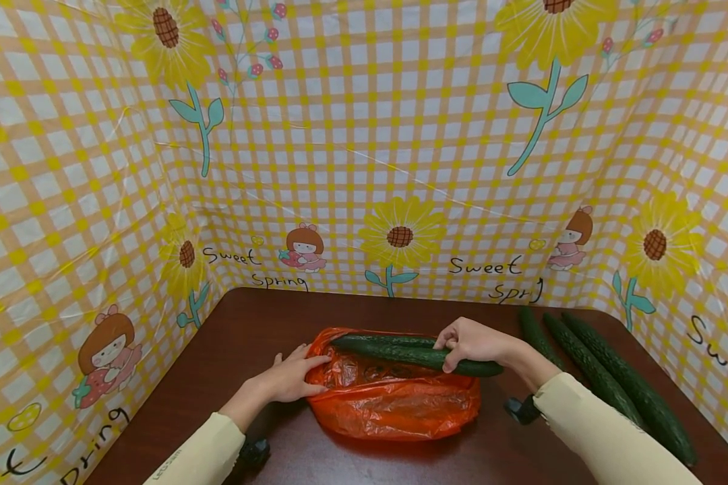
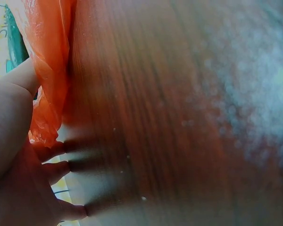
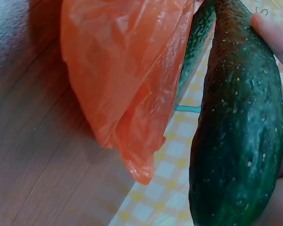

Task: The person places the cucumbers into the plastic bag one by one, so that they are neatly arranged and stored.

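Note:
An orange plastic bag lies on the table with its mouth spread wide. My right hand grips a dark green cucumber near its right end, thumb on the near side. That cucumber slants over the bag's mouth, its far end inside at the left; in the right wrist view its bumpy body fills the right side. Behind it, another cucumber shows in the bag. My left hand touches the bag's left rim with spread, mostly straight fingers, some of them resting on the table.
Several more cucumbers lie side by side at the right of the dark wooden table. A checked cloth with sunflowers stands as walls at the back and both sides. Dark wrist devices sit under the sleeves.

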The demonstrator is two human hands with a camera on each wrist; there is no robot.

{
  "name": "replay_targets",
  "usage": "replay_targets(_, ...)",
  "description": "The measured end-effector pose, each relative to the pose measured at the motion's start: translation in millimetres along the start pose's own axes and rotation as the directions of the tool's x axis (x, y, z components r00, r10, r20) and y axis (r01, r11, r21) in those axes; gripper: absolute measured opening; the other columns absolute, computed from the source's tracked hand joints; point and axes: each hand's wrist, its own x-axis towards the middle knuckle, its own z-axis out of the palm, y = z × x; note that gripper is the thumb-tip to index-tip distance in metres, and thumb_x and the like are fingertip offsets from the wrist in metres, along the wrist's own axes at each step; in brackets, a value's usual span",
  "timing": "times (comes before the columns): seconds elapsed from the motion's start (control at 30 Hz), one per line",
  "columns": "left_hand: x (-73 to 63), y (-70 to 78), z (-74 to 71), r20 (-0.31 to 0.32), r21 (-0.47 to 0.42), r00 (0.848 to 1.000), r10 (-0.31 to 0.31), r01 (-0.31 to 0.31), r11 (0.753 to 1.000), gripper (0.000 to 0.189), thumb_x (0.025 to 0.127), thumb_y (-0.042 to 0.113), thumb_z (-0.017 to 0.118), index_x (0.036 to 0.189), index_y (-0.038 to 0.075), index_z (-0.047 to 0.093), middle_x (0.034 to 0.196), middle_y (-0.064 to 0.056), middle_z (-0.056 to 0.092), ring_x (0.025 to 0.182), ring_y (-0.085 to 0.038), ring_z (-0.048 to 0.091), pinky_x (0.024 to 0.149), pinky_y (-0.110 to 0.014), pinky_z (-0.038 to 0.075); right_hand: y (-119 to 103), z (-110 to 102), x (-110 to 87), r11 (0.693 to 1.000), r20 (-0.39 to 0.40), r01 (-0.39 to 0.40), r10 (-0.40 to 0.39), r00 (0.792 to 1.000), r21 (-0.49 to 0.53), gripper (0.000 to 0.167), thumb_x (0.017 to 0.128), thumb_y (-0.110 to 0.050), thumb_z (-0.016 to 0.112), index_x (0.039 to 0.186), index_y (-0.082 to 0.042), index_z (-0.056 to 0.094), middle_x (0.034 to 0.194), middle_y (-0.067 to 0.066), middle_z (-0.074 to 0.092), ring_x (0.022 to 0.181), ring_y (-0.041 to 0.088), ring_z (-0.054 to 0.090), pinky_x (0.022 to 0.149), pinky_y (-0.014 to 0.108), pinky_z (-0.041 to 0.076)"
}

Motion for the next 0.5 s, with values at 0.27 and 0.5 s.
replay_targets(0.27,-1.4,1.0,-1.2,0.0,0.005,1.0,-0.007,0.007,1.0,0.064,0.092,0.046,0.07,0.149,0.025,0.051,0.163,-0.019,0.029,0.153,-0.04,0.018,0.112,-0.077,0.012,-7.1,7.7,15.6,1.0,0.008,0.018,-0.018,1.0,-0.006,0.048,0.076,-0.01,0.082,0.055,-0.015,0.04,0.049,-0.001,0.046,0.109,0.024,0.065,0.098,0.047,0.051)
replay_targets(0.5,-2.2,2.3,-0.7,-0.007,0.013,1.0,0.002,-0.002,1.0,0.064,0.091,0.045,0.072,0.148,0.024,0.052,0.161,-0.019,0.032,0.153,-0.04,0.02,0.111,-0.078,0.012,-9.7,11.7,26.9,1.0,0.017,0.017,-0.016,1.0,-0.02,0.05,0.076,-0.011,0.081,0.054,-0.015,0.037,0.051,0.005,0.05,0.114,0.021,0.064,0.099,0.046,0.051)
